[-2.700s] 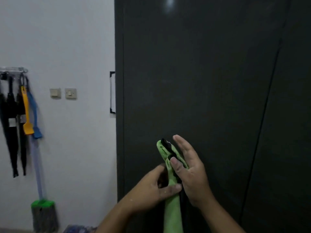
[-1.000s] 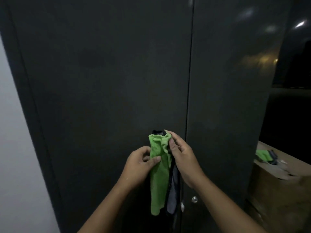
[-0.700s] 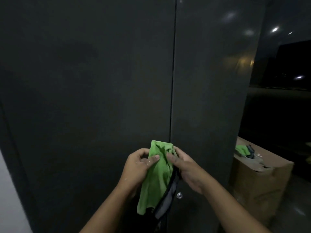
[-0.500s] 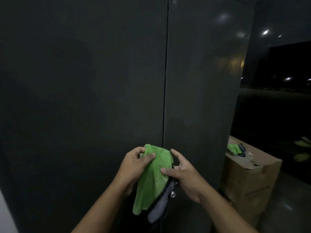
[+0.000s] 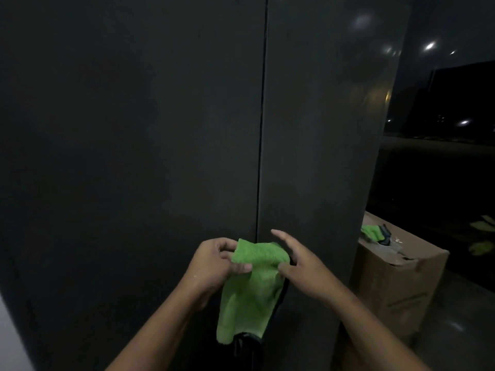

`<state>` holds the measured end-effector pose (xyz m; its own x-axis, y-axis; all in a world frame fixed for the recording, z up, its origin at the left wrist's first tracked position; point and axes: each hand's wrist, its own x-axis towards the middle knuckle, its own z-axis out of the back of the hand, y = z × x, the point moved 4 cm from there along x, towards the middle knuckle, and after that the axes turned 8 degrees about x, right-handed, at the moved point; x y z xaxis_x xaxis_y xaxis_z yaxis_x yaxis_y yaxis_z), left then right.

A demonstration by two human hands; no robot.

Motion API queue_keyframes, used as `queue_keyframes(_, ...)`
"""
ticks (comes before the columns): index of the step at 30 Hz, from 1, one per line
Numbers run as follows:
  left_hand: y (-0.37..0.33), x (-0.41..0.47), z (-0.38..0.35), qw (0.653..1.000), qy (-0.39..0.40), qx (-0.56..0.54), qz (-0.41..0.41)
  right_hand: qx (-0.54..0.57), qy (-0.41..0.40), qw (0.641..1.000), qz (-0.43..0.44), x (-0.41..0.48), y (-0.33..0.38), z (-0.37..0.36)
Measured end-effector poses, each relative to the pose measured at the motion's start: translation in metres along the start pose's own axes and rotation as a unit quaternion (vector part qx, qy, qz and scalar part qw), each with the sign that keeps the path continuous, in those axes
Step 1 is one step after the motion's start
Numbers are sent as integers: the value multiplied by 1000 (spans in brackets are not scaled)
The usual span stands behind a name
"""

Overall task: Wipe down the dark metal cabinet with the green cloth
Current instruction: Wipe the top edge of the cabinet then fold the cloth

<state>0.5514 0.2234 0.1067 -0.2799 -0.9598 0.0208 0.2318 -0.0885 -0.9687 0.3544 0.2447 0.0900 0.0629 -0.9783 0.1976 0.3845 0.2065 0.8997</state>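
Though limp, fuzzy green cloth (image 5: 254, 290).

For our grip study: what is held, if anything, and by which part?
The left hand pinches the green cloth near its top edge; the right hand, fingers spread, only touches its side.

We see the cabinet (image 5: 134, 129) cropped top and bottom; the dark piece (image 5: 246, 346) below the green cloth (image 5: 251, 290) and the items (image 5: 375, 232) on the box (image 5: 396, 285) are too dim to name.
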Motion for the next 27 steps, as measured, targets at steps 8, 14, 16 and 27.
queue_keyframes(8, -2, 6, -9, 995, -83, 38, -51, -191, 48, 980, -29, -2, -14, -7)
queue_keyframes(14, -5, 10, -23, 989, -72, -131, -6, -1, 2, 998, -60, -11, -29, 10)
queue_keyframes(16, -7, 11, -23, 987, -81, -142, 2, 43, -30, 997, -54, -11, -35, 16)
queue_keyframes(27, 1, 23, -16, 997, 38, 50, 36, 205, 24, 976, -63, -3, -43, 29)
